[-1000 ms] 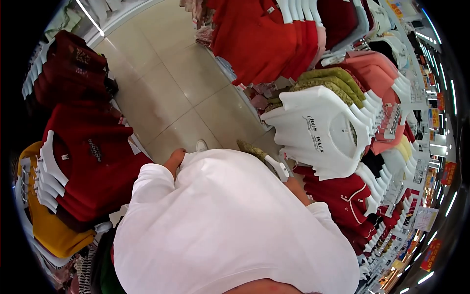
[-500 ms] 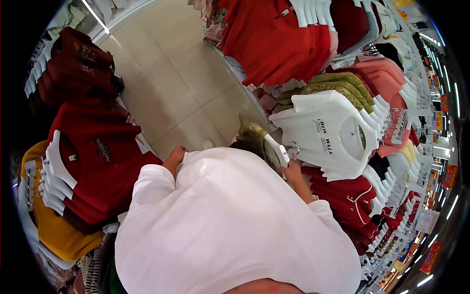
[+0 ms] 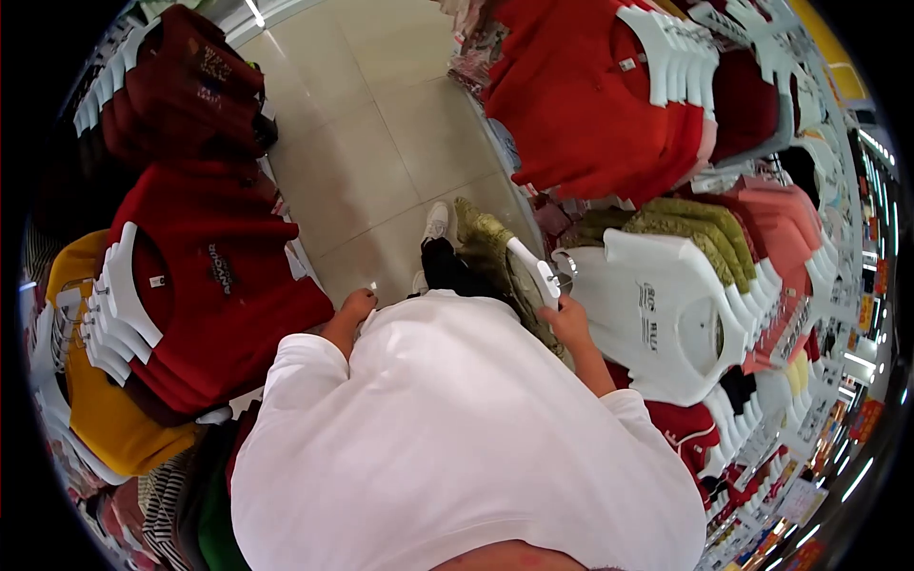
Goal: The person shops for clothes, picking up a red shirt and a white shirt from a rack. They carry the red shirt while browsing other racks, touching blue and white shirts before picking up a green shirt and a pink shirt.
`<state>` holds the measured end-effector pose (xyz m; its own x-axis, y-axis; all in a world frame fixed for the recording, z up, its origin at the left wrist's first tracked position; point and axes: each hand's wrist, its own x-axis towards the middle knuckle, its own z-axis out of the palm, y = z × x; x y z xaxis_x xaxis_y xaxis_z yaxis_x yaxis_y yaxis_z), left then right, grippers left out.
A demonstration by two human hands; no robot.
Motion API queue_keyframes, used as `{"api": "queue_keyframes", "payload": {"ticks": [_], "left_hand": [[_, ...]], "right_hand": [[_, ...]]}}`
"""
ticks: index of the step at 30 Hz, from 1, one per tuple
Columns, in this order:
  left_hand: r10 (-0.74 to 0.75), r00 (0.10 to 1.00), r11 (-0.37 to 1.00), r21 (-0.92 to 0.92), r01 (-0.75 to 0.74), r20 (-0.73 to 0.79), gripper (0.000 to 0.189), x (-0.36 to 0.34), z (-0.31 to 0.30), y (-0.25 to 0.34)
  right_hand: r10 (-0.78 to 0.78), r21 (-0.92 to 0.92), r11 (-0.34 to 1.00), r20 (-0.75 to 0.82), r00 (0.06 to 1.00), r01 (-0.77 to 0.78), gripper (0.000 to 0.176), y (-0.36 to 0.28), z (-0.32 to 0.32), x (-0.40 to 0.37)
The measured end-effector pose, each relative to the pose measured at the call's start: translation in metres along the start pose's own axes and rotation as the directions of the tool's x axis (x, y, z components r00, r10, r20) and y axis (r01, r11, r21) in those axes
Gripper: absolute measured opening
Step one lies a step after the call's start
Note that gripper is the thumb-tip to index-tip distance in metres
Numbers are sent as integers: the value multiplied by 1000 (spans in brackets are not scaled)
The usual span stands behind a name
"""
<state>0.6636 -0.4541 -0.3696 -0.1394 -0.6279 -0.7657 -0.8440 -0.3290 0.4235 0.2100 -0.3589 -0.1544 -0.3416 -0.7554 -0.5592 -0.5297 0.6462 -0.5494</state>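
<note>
My right hand is closed round a white hanger beside my body. From the hanger hangs an olive-green patterned garment, partly hidden behind my white shirt. A white printed T-shirt on the right rack is the nearest thing to that hand. On the other side, my left hand is low near my waist, fingers curled. A small pale bit shows at its fingertips, too small to name. Close by on the left hang dark red sweatshirts.
Red tops and olive-green garments hang on the right rack. Mustard tops and maroon tops line the left side. A tiled aisle runs ahead between them. My shoe is on the tiles.
My shoe and dark trouser leg have come into fuller view. The racks have shifted in the picture. The hanger with the green garment stays in my right hand.
</note>
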Motion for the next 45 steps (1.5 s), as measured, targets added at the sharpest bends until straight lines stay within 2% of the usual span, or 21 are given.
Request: {"api": "queue_keyframes", "payload": {"ticks": [3, 10, 12, 16, 18, 21, 24, 27, 32, 34, 36, 39, 42, 45], "left_hand": [[11, 999, 999, -31, -12, -50, 42, 8, 1, -8], [-107, 994, 992, -65, 105, -20, 42, 32, -43, 4], [-97, 995, 995, -23, 96, -10, 43, 47, -65, 16], [21, 997, 1000, 25, -19, -81, 43, 89, -104, 49], [64, 986, 997, 50, -57, -153, 42, 115, -120, 77], [-106, 994, 922, -375, 101, 8, 41, 123, -153, 151], [-21, 999, 894, -446, 35, 36, 41, 133, -174, 210], [10, 987, 821, -565, 86, 163, 45, 146, -187, 264], [244, 929, 715, -699, 22, 279, 48, 165, -218, 385], [385, 864, 681, -732, -29, 324, 48, 160, -229, 446], [535, 756, 647, -758, -80, 377, 48, 149, -236, 504], [709, 512, 608, -788, -98, 484, 46, 121, -234, 581], [795, 278, 589, -796, -137, 540, 46, 92, -229, 632], [801, 155, 597, -793, -121, 579, 42, 88, -230, 658]], "right_hand": [[-59, -43, 997, 38, 998, 61, 44, -22, -2, 33], [-162, -59, 984, 122, 979, 170, 39, -77, -14, 128], [-126, -69, 988, 137, 983, 137, 38, -93, -22, 141], [-131, -59, 988, 159, 979, 142, 38, -105, -35, 166], [-143, -66, 986, 152, 978, 154, 38, -108, -41, 181], [-93, -110, 987, 170, 981, 113, 37, -118, -53, 194], [-86, -87, 992, 91, 992, 93, 37, -115, -55, 195], [-74, -49, 996, 15, 997, 75, 31, -101, -54, 189], [38, 69, 997, -135, 990, -29, 24, -84, -40, 164], [74, 93, 994, -186, 980, -58, 24, -85, -37, 153], [105, 103, 991, -219, 970, -84, 24, -84, -32, 144], [121, 87, 992, -341, 932, -96, 24, -85, -18, 132], [198, 139, 979, -427, 882, -152, 24, -96, -3, 123], [287, 160, 957, -437, 852, -240, 23, -118, 10, 117]]}}
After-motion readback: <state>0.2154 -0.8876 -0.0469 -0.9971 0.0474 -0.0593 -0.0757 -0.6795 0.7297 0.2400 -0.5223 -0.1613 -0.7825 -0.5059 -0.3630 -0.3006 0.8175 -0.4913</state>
